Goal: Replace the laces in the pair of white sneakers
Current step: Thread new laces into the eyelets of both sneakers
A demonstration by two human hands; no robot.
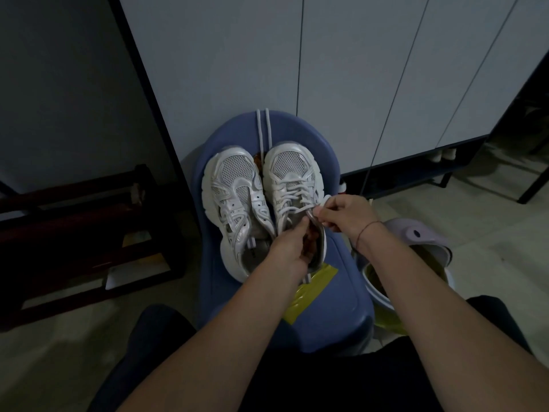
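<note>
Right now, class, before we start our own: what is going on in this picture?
A seated person is working on two white sneakers standing side by side on a blue stool. The left hand grips the laced sneaker at its opening, while the right hand pinches the end of its lace near the top eyelets. The other sneaker has no lace. A loose lace lies on the stool behind the toes. Whether the lace is going in or coming out cannot be told.

Bare forearms (416, 292); a thin dark-red string bracelet (367, 230) circles the wrist just behind the right hand (347, 217). Dark trousers (154, 337) cover both legs.
</note>
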